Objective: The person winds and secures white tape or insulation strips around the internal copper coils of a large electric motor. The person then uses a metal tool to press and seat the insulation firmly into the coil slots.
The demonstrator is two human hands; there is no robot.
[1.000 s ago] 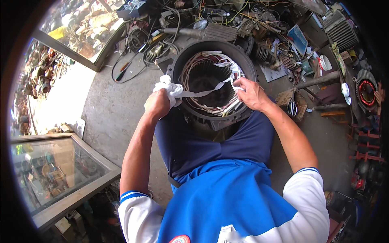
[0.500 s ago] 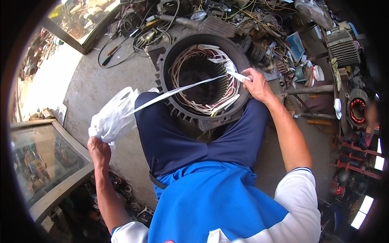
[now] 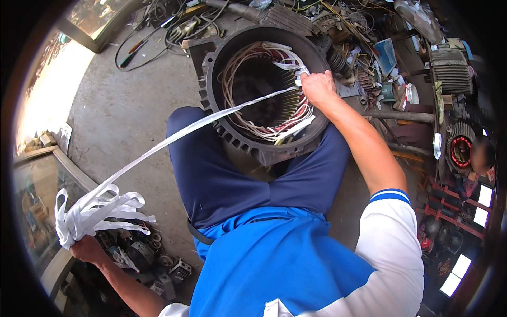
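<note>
Between my knees stands a dark motor stator point(image 3: 208, 87), its open round bore facing up, with a ring of white and reddish winding wires point(image 3: 228, 98) inside the rim. Far out to the left, my left hand point(image 3: 88, 249) is closed around a loose bundle of white cloth tape point(image 3: 113, 208). One strip of the tape runs taut from that bundle across the stator's bore to the right side of the winding. There my right hand point(image 3: 318, 87) is closed at the wrapped part of the winding; its fingertips are partly hidden, and I cannot make out exactly what they pinch.
A glass-paned frame point(image 3: 66, 169) stands at the left, beside assorted machine parts point(image 3: 140, 256). Cables and a screwdriver point(image 3: 129, 58) lie on the floor at the far left. Scrap and a finned grey motor point(image 3: 450, 71) fill the far right, near another stator with red windings point(image 3: 461, 150).
My left hand has moved left and toward me with the tape bundle, drawing the strip out longer. My right hand has shifted slightly up and left, onto the winding.
</note>
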